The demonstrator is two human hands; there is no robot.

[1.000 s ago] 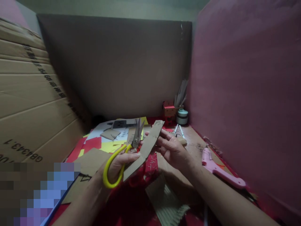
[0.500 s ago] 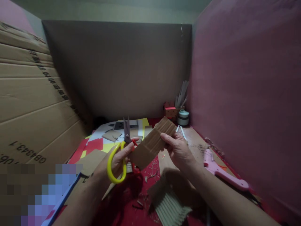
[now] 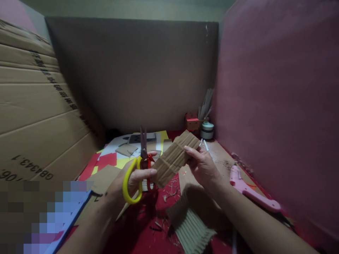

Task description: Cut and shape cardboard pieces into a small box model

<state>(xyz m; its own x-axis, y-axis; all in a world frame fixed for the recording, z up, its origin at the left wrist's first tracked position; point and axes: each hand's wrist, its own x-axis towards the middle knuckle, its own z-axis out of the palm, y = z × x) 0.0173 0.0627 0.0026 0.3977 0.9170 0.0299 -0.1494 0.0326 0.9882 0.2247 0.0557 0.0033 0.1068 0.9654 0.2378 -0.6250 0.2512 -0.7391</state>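
Note:
My left hand [image 3: 139, 174] is closed around a pair of scissors [image 3: 143, 148] with one yellow and one red handle loop. Their blades point up and away, slightly parted. In my right hand [image 3: 202, 165] a strip of brown cardboard [image 3: 174, 158] is pinched by its far right end, thumb on top. It is tilted, and its near left end lies close to my left thumb tip; whether they touch I cannot tell. Below the hands lies a ribbed piece of corrugated cardboard [image 3: 190, 227], with cardboard scraps [image 3: 159, 225] scattered about on the red cloth [image 3: 137, 229].
A pink glue gun [image 3: 254, 194] lies at the right. At the back stand a small red and brown box [image 3: 192, 121] and a pale green jar [image 3: 207, 130]. Coloured paper [image 3: 107, 160] covers the left. A large carton wall [image 3: 34, 102] and a pink wall [image 3: 278, 106] flank the sides.
The cardboard strip has moved slightly right with my right hand, and its near end has come away from my left fingers. The scissors have shifted a little right.

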